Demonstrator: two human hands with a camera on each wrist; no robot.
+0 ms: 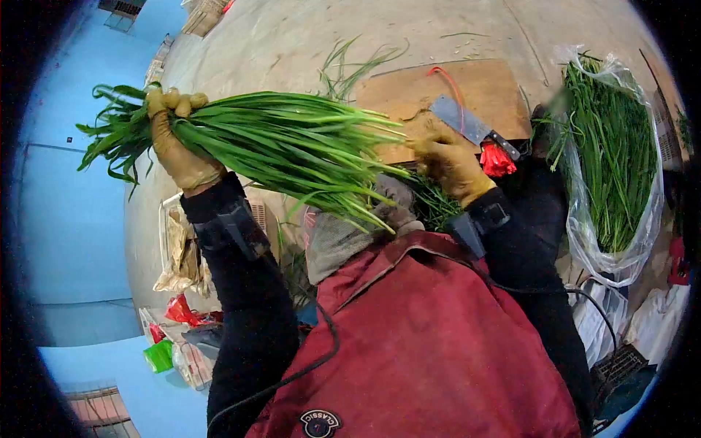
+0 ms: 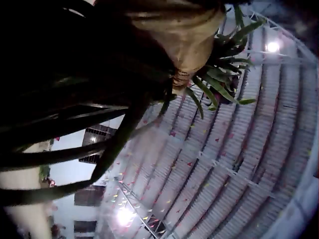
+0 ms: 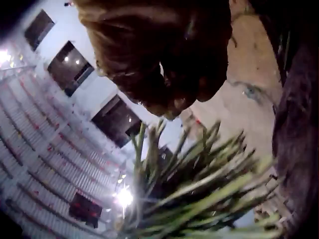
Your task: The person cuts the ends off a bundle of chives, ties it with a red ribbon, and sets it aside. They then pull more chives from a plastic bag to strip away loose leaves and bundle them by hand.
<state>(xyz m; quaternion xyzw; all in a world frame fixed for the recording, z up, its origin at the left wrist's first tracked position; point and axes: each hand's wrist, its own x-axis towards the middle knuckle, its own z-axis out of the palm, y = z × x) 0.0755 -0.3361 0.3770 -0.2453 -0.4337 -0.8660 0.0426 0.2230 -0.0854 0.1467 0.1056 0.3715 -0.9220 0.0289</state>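
My gloved left hand [image 1: 179, 142] grips a long bunch of green leaves [image 1: 270, 128] near its leafy end, fingers wrapped round it. The pale stem ends point right in the head view. At those tips is my gloved right hand [image 1: 456, 164], slightly blurred. The right wrist view shows this hand [image 3: 164, 55] with curled fingers just beyond the cut stems [image 3: 199, 189], and nothing visible in its grasp. Dark leaves [image 2: 119, 144] cross the left wrist view below the glove [image 2: 184, 35].
A wooden board [image 1: 409, 84] on the floor bears a cleaver [image 1: 460, 119] and red ties [image 1: 496, 159]. Loose leaves [image 1: 350, 69] lie by its left edge. On the right stands a clear plastic bag [image 1: 577, 204] filled with greens [image 1: 610, 160]. A cable [image 1: 332, 343] crosses the lap.
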